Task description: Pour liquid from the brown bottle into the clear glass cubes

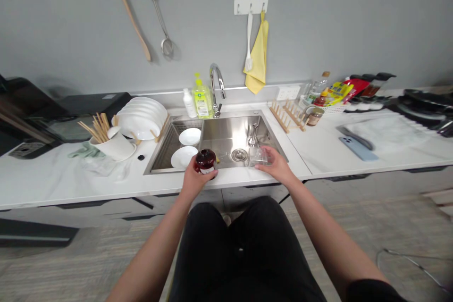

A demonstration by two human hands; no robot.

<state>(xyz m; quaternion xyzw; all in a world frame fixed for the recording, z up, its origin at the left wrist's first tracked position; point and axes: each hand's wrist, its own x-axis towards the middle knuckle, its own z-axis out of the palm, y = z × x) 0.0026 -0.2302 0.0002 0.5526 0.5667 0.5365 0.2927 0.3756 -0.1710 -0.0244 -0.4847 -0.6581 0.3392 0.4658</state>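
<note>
The left hand (pixel 200 178) is closed around a dark red jar (pixel 205 161), its fingers wrapped round the lower body. The jar stands roughly upright, its long axis pointing up and slightly away from the person. It has a glossy dark body and a pale label showing low down by the fingers, and it sits just over the front rim of the stainless steel sink (pixel 231 134).

The right hand (pixel 279 166), apart from the left, grips a clear square-sided container (pixel 257 156) from the side between thumb and fingers. The container is out over the sink basin, just right of the drain (pixel 239 154). It catches the light along its edges, but whether it is glass or plastic cannot be told. Its long axis lies about level, pointing across the sink, though the hand and glare make this hard to read.

Just beyond the left hand, two small white plates (pixel 184 156) lie on a wire rack in the left of the basin. Straight ahead of the grip are a chrome faucet (pixel 216 82) and a pump bottle of yellow-green dish soap (pixel 202 100). Further left of the left hand, white plates (pixel 140 118) stand in a wooden rack, while right of the right hand is a wooden plate rack (pixel 286 116)
</note>
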